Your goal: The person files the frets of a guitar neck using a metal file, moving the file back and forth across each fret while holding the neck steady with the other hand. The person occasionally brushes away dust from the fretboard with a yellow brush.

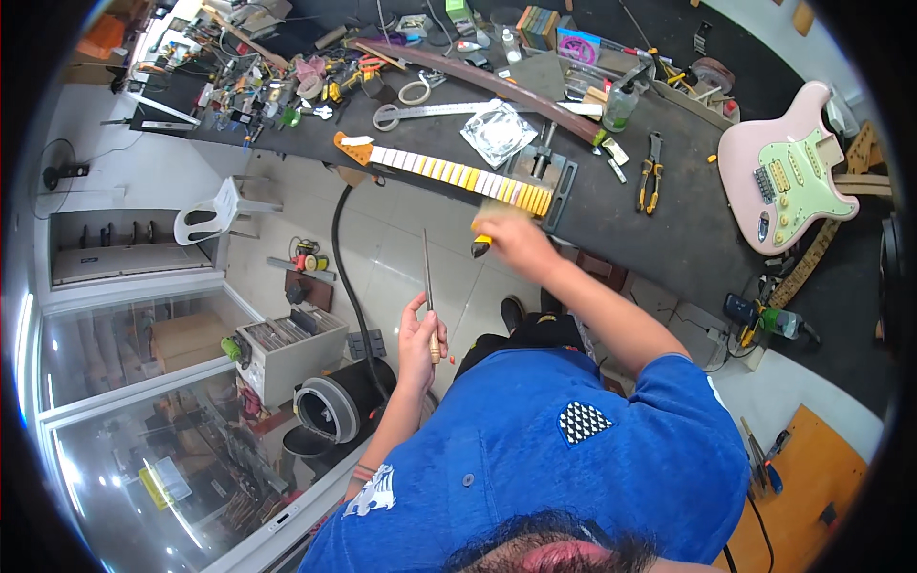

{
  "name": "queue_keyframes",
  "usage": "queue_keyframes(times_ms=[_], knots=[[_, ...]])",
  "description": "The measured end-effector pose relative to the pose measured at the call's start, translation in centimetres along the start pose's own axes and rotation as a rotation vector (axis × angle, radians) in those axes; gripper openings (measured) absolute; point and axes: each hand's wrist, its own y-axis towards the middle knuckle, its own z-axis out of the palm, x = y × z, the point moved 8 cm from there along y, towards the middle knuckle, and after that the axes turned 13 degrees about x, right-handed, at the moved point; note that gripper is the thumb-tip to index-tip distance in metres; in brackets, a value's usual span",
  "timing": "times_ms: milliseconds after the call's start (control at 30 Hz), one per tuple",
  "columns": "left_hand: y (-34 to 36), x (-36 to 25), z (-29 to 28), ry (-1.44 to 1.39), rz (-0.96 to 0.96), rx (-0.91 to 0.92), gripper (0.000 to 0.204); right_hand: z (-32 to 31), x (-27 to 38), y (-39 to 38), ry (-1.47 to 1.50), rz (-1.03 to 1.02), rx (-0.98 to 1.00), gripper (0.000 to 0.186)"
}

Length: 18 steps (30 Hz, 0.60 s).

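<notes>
My left hand (pixel 416 336) is closed round the wooden handle of a thin file (pixel 428 277), whose metal blade points up and away over the floor. My right hand (pixel 521 246) grips a brush (pixel 482 245) with a yellow and black handle. Its pale bristles are smeared by motion at the near edge of a guitar neck (pixel 449 172). White and yellow tape strips cover the fingerboard between the frets. The orange-brown headstock (pixel 353 149) points left. At its right end, the neck lies by a dark metal vise (pixel 549 167) on the bench.
On the dark workbench (pixel 683 224) lie pliers (pixel 651 174), a steel ruler (pixel 444 111), crumpled foil (pixel 497 132) and a spray bottle (pixel 621 107). A pink guitar body (pixel 778 172) rests at the right. Tools clutter the far left. A black hose (pixel 340 253) crosses the floor near a white chair (pixel 224 208).
</notes>
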Motion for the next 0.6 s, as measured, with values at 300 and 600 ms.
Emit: queue_keyframes(times_ms=[300, 600], knots=[[-0.3, -0.3, -0.1, -0.253, -0.088, -0.147, 0.037, 1.3, 7.7, 0.8, 1.311, 0.167, -0.033, 0.019], [0.7, -3.5, 1.8, -0.546, 0.041, 0.066, 0.031, -7.6, 5.6, 0.0, 1.114, 0.2, -0.368, 0.013]])
